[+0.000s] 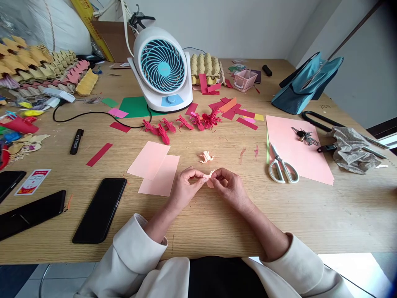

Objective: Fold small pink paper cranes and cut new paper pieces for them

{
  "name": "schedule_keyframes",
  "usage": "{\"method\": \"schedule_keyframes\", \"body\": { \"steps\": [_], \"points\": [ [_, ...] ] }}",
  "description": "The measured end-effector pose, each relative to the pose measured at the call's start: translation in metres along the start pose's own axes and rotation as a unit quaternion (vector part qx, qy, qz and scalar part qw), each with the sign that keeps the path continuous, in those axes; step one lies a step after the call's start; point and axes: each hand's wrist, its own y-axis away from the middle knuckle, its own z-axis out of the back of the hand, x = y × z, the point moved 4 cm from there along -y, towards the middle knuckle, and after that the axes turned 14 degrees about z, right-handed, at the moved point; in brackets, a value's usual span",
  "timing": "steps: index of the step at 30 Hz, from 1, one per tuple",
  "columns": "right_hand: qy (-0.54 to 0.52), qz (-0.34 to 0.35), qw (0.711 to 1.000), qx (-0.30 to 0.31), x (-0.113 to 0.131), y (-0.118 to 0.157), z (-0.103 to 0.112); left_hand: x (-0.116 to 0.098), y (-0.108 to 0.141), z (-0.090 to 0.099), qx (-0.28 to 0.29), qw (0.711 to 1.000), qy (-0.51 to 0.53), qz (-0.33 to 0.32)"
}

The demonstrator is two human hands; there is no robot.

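Note:
Between my two hands is a small pale pink paper piece [210, 182], pinched from both sides. My left hand [187, 187] grips its left edge between thumb and index finger. On the right side my right hand [231, 188] holds it the same way. Just beyond my fingers lies a folded pale pink paper shape [206, 156]. Two flat pale pink sheets [149, 159] overlap to the left of my left hand. A row of red folded paper shapes [185, 122] stretches across the table farther back.
White scissors [283, 166] and keys [306, 136] rest on a large pink sheet [313, 165] at right. A white fan [164, 68] stands behind. Phones, including one black phone [99, 210], lie at left. A blue bag [305, 85] stands back right.

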Motion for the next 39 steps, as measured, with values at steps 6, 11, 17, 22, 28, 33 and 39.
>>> {"method": "schedule_keyframes", "body": {
  "steps": [6, 11, 17, 22, 28, 33, 39],
  "points": [
    [0.04, 0.059, 0.997, 0.02, 0.003, -0.001, 0.0, -0.004, 0.0, 0.0, 0.012, 0.999, -0.029, -0.044],
    [0.034, 0.084, 0.996, 0.024, 0.004, -0.001, 0.001, -0.006, 0.001, 0.001, -0.005, 0.998, -0.046, -0.052],
    [-0.028, 0.046, 0.999, 0.008, -0.004, 0.002, -0.002, -0.008, 0.001, 0.001, -0.002, 1.0, -0.015, 0.002],
    [-0.019, 0.068, 0.997, -0.013, -0.002, 0.002, -0.002, -0.008, 0.002, 0.001, 0.009, 0.999, 0.013, 0.04],
    [0.079, 0.153, 0.985, -0.006, 0.009, 0.004, -0.005, -0.005, 0.005, -0.001, -0.054, 0.995, 0.053, 0.062],
    [0.123, 0.189, 0.974, 0.0, 0.009, 0.007, -0.012, -0.004, 0.007, -0.006, -0.078, 0.989, 0.095, 0.079],
    [0.156, 0.199, 0.968, 0.003, 0.008, 0.011, -0.013, 0.002, 0.005, -0.011, -0.041, 0.984, 0.139, 0.102]
  ]
}}
